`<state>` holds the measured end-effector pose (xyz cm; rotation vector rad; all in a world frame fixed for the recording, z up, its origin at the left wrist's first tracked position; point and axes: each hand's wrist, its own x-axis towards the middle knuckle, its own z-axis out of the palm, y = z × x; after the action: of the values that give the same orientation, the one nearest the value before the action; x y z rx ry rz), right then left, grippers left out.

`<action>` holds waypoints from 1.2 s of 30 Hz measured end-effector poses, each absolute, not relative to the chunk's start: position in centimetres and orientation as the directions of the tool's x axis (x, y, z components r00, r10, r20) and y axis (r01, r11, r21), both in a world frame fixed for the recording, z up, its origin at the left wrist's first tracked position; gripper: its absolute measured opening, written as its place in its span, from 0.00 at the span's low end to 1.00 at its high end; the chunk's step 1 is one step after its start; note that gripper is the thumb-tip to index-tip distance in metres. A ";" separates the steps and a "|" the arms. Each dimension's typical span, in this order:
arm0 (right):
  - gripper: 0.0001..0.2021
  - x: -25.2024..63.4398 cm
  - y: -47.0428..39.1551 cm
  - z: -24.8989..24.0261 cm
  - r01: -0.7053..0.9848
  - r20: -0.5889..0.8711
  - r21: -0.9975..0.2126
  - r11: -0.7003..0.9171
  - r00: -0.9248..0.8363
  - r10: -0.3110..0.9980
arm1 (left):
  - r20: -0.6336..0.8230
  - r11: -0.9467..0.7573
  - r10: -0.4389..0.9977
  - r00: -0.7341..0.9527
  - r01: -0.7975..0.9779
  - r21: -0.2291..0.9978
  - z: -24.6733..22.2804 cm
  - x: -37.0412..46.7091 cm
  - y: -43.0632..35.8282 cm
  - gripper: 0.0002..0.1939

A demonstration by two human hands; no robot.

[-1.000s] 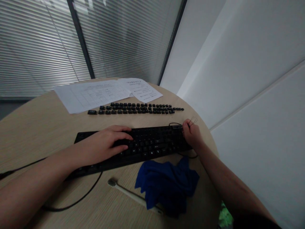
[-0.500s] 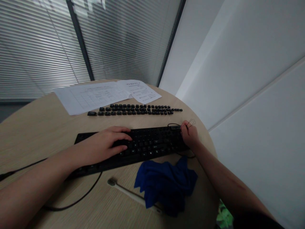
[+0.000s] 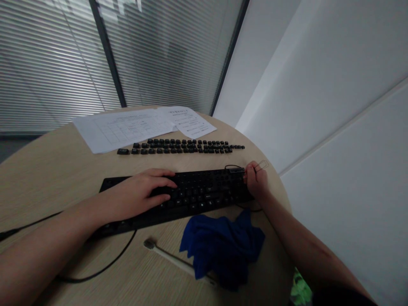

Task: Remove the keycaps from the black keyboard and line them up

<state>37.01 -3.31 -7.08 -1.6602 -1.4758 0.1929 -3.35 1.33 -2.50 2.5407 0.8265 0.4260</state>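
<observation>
A black keyboard lies on the round wooden table, tilted slightly in view. My left hand rests on its left half, fingers apart, holding nothing. At the keyboard's right end, my right hand is closed round a wire keycap puller, whose thin metal loops stick out past the fingers. The part of the puller inside the fist is hidden. Behind the keyboard, loose black keycaps lie in rows. The keyboard's right section looks partly stripped of caps, though it is dark there.
In front of the keyboard lie a crumpled blue cloth and a brush partly under it. A black cable curves at the left. Printed papers lie at the back of the table. A white wall stands on the right.
My right hand has shifted slightly to the right with the keycap puller in it. My left hand has stayed in place on the keyboard.
</observation>
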 end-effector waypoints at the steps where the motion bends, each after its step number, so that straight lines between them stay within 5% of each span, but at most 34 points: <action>1: 0.17 37.1 -3.3 -7.3 0.714 0.423 -0.693 0.100 0.290 0.859 | 0.146 -0.726 0.616 0.774 0.486 0.486 -2.4 -3.4 1.3 0.16; 36: 0.18 36.6 -3.0 -6.7 0.522 0.386 -0.845 0.119 0.441 0.811 | 0.125 -0.713 0.624 0.771 0.497 0.495 -2.1 -3.4 1.2 0.15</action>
<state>36.56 -3.03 -6.73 -1.5428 -1.2145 0.3142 -3.36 1.24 -2.12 2.5256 0.8464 0.3948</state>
